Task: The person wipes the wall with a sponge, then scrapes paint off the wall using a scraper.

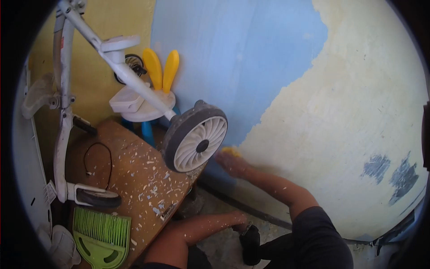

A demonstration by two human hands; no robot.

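My right hand (230, 163) is up against the wall, closed around a small yellow object (231, 152) that is mostly covered by the fingers, so its kind cannot be made out. It is at the lower boundary between the blue paint (215, 58) and the bare cream patch (354, 89), whose edge is ragged. My left hand (241, 219) hangs low over the floor beside the board's edge. Its fingers are too dim and small to read. Close to it is a dark shoe (251, 244).
A brown board (121, 152) littered with paint flakes lies at left, with a green brush head or dustpan (101, 237) on it. A white wheeled frame (130, 80) stands over it, its large wheel (197, 139) near my right hand. Behind is a small stool with yellow ears (152, 67).
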